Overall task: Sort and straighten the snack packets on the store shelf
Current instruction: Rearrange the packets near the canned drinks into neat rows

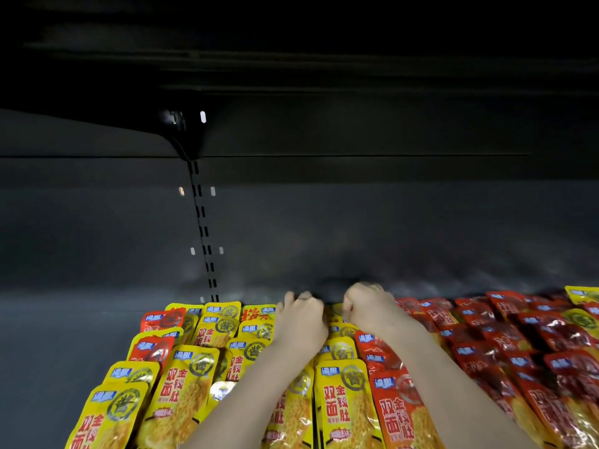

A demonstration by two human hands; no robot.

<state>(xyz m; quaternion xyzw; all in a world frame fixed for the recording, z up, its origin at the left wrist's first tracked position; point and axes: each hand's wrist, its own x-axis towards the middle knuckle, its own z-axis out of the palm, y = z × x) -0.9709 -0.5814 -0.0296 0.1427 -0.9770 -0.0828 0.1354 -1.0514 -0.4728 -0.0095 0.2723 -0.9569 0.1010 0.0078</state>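
Rows of yellow snack packets (343,403) fill the left and middle of the shelf, and red packets (492,361) fill the right. A few red packets (152,346) lie among the yellow ones at the left. My left hand (299,319) and my right hand (369,307) reach side by side to the back of the middle yellow row, fingers curled down over the rearmost packets. The fingertips and the packets under them are hidden, so what each hand grips is unclear. Both forearms lie over the yellow rows.
A dark back panel (356,228) rises behind the packets, with a slotted upright (202,228) left of centre. A dark upper shelf (291,66) hangs overhead. One yellow packet (581,293) sits at the far right among the red ones. The bare shelf floor (58,351) shows at left.
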